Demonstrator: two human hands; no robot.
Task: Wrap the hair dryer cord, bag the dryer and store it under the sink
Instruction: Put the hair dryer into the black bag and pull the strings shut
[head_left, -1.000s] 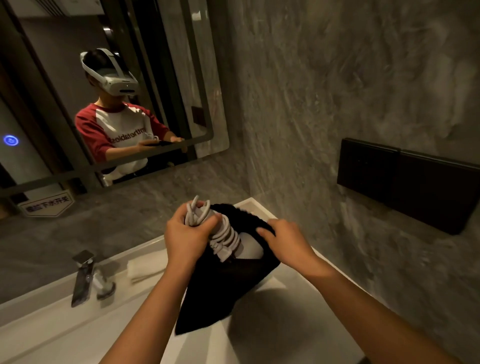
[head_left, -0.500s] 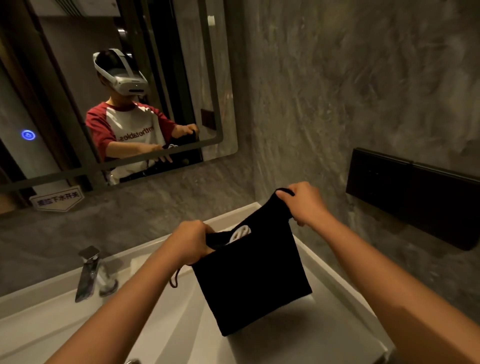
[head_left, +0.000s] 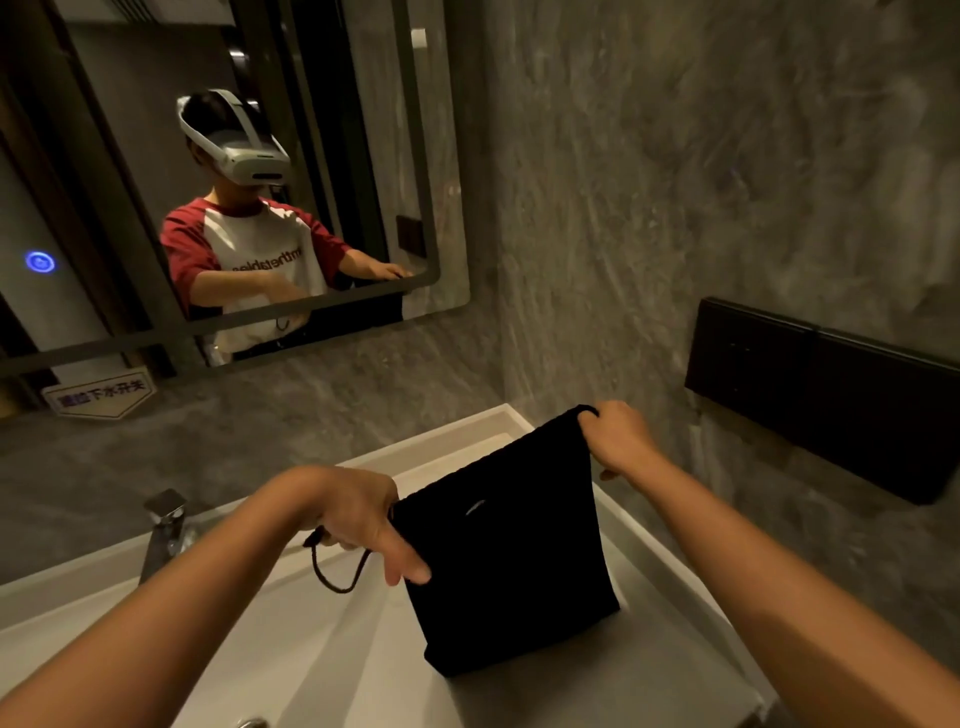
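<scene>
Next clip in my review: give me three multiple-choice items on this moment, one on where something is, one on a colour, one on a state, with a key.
1. Where is the faucet?
A. Left of the bag
B. Right of the bag
C. Behind the wall panel

2. What colour is the drawstring bag?
A. White
B. Black
C. Red

3. How is the bag held?
A. Lying flat, untouched
B. By one hand only
C. By both hands at its top corners

Key: A, the faucet stands on the sink beyond the left forearm; B, the cloth is black all over; C, the left hand grips the near corner with the drawstring looping below it, and the right hand grips the far corner.
</scene>
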